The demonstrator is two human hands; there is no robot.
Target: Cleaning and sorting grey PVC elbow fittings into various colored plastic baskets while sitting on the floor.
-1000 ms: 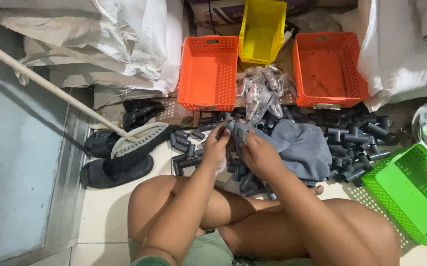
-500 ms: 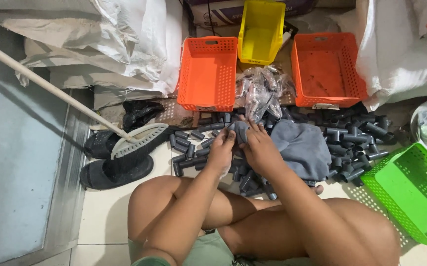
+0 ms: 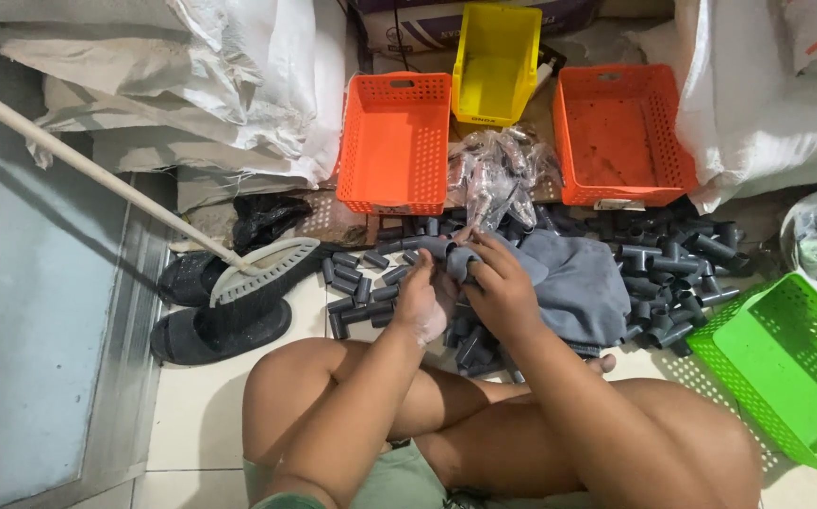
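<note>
While as before, both hands (image 3: pixel 465 287) together on grey pipe fitting (image 3: pixel 448 253).

Even, soft indoor light, mild shadows under the legs, sharp focus, slight wide-angle bending at edges.

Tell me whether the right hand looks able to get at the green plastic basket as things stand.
Probably yes. The right hand is busy holding a grey pipe fitting, but the green plastic basket sits open on the floor to its right, with only scattered fittings between.
</note>
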